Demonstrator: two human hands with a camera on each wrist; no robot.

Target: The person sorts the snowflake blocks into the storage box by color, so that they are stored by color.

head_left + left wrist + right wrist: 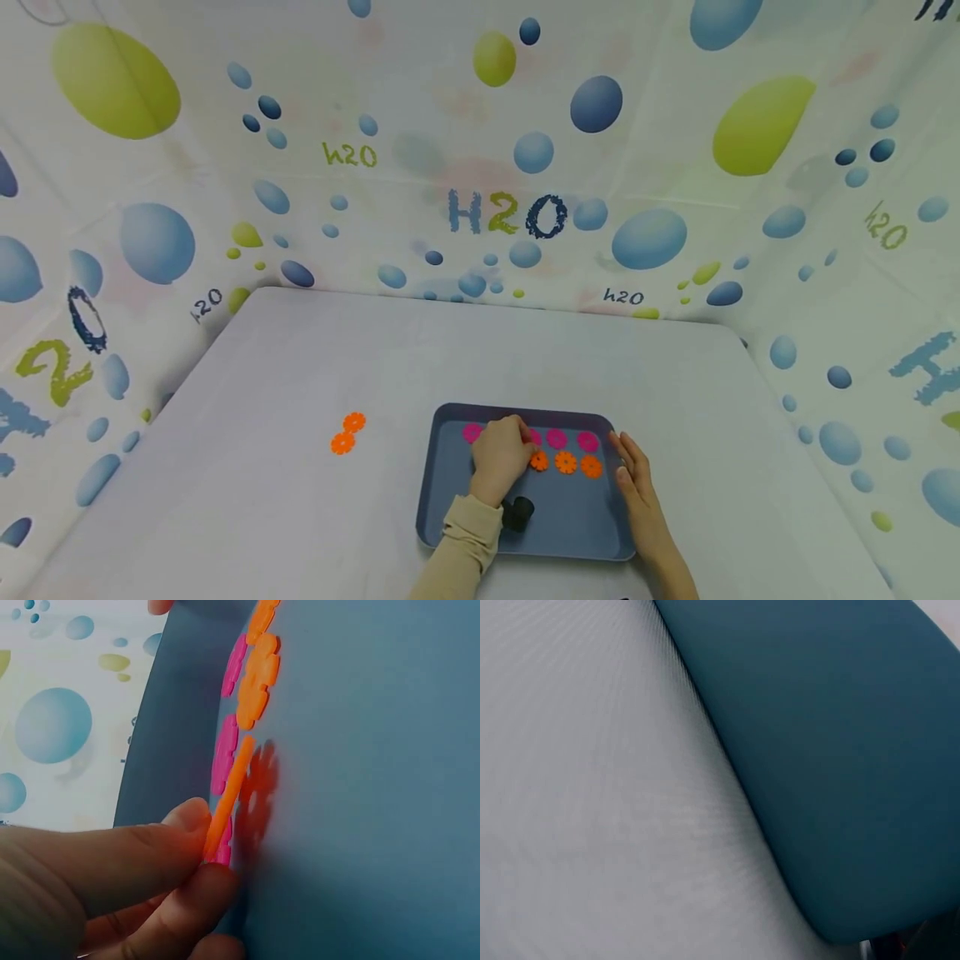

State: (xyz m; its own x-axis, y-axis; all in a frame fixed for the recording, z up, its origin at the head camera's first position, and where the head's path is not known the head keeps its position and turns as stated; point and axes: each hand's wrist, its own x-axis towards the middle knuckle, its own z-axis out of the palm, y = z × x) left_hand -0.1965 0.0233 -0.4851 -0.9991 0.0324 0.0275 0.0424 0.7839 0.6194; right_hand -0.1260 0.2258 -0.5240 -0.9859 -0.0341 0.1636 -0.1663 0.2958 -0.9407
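My left hand is over the tray and pinches an orange flower-shaped disc between thumb and fingertips. In the left wrist view that disc stands tilted on edge, close over the tray floor, its shadow beside it. Two more orange flower discs lie flat to its right. Behind them runs a row of pink flower discs, partly hidden by my left hand. My right hand is at the right rim of the blue-grey tray, its fingers fairly straight along the edge.
Two orange flower discs lie on the white table, left of the tray. A black device shows at my left wrist. A printed curtain with blue and green drops surrounds the table's back and sides.
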